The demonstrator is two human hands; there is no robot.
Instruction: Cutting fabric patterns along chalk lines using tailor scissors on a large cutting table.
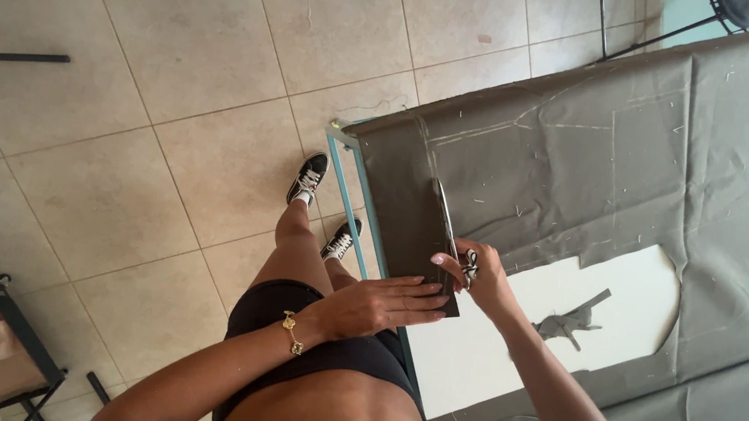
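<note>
While pressing the left hand (pixel 381 305) flat on soft grey cloth (pixel 598 168) at the white table (pixel 470 357) edge, gripping shiny metal scissors (pixel 447 222) with right hand (pixel 476 277) fingers curled tight.

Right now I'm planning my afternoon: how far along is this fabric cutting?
Done: a large piece is already cut out, baring the white table. In hand: the right hand works scissors along a strip of the grey fabric, which the left hand steadies. Left: chalk-marked fabric remains uncut.
</note>
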